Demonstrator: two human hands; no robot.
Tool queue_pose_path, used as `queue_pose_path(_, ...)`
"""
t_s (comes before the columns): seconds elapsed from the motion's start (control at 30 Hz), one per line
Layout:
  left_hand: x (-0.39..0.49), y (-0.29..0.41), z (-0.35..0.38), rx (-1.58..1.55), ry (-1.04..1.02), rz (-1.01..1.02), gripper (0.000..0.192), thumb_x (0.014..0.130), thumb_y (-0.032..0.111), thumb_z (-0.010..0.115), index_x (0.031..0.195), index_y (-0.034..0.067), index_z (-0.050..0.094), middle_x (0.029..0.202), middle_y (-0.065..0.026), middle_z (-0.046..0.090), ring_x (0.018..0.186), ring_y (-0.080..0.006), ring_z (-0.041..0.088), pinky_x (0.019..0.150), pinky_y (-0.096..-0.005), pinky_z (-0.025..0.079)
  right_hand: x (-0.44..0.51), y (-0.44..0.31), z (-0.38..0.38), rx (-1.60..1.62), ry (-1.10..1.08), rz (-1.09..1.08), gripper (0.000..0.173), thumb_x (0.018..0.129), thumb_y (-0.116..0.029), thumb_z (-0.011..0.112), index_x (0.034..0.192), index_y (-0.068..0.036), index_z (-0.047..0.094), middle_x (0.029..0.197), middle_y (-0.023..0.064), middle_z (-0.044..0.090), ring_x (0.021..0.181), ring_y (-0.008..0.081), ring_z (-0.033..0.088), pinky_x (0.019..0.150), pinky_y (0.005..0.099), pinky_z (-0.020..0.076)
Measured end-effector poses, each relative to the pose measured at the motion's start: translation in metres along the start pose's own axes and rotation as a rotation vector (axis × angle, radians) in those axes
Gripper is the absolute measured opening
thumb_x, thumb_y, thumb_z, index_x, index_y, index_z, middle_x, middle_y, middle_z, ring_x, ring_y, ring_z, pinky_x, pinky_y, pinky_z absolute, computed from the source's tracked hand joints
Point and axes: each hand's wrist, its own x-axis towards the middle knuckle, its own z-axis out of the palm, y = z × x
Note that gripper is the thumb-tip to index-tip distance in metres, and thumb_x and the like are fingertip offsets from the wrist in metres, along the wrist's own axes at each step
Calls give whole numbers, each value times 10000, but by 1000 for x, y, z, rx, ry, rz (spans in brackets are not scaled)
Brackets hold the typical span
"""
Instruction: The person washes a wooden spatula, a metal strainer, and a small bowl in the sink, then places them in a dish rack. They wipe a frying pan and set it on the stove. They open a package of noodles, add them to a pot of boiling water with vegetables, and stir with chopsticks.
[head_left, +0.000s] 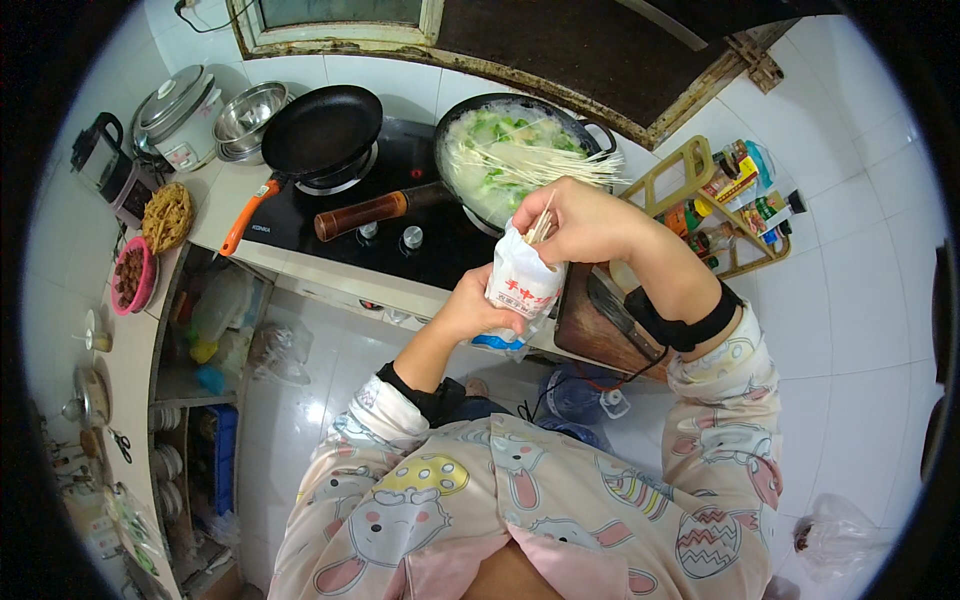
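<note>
My left hand (484, 304) grips a white printed noodle package (525, 285) from below and the side. At the package's torn upper end, my right hand (574, 221) holds a small bundle of dry noodles (541, 227) between thumb and fingers. Just beyond my hands, a black wok (444, 124) with a wooden handle stands on the cooktop, holding cloudy, foamy liquid and green leaves (517, 127). Loose dry noodles (577, 165) lie across the wok, with their ends sticking out over its right rim.
A black frying pan (322, 131) with an orange handle sits on the left burner. A cleaver (619, 315) lies on a wooden cutting board (581, 330) right of my hands. Farther right stands a seasoning rack (675, 176) with bottles. Metal bowls (251, 116) and a rice cooker (176, 116) stand at the back left.
</note>
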Motion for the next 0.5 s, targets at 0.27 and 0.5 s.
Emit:
queue_pose_path(0.27,-5,15,-11,-58,-27,-127,722,466,259,878,1056,3,551,962,-41,618,874,-121,566,789,-281,449,1,-1,-1,-60,91,0,182,645,-16,609,817,37,636,660,63,618,603,108,570,563,247,462)
queue_pose_path(0.5,-2,19,-9,-92,-8,-165,692,491,233,871,1056,-3,549,960,-47,620,866,-122,573,785,-282,458,-1,7,-8,142,136,7,111,712,-32,637,799,36,635,608,50,594,502,72,510,458,215,399)
